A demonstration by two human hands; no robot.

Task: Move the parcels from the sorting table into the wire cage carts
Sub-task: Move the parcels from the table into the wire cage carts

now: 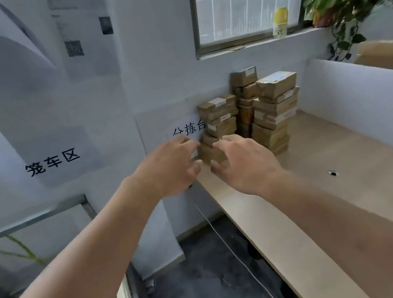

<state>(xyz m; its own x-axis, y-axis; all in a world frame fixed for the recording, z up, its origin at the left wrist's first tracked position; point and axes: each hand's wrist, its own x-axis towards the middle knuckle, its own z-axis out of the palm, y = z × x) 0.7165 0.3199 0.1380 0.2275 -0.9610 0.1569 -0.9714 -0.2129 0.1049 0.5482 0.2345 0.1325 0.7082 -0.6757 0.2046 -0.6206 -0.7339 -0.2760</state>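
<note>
The parcels (pixel 249 113) stood in stacked columns at the far left end of the bench (pixel 352 174), against the wall. Both hands reached toward the low near-left stack: the left hand (pixel 170 169) to its left, the right hand (pixel 242 164) in front of it. Each grip was spread open and empty, fingertips at the lowest box, the right perhaps touching it.

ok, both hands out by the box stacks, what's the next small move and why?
Probably close both hands on the low box at the near-left corner of the stacks. The left hand and right hand flank it with fingers spread and nothing held, and it is the nearest parcel on the table.
</note>
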